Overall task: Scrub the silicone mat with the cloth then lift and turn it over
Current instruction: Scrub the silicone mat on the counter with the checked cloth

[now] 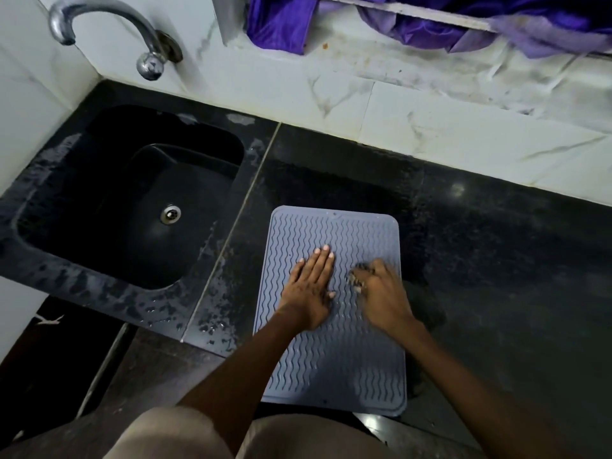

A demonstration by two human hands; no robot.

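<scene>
While the left hand [311, 286] lies flat-fingered on the mat [331, 326], the right hand [381, 293] curls (cloth [356, 276] barely visible) beside it.

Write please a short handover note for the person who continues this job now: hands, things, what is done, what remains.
Left hand: flat, fingers straight, pressing the silicone mat down.
Right hand: curled on the mat's right part, over something small and blurred, probably the cloth; I cannot tell for sure.
The mat lies flat on the black counter, right of the sink, wavy ribs up.
Done: scrubbing seems under way.
Left: finish scrubbing, then lift the mat and turn it over.
</scene>
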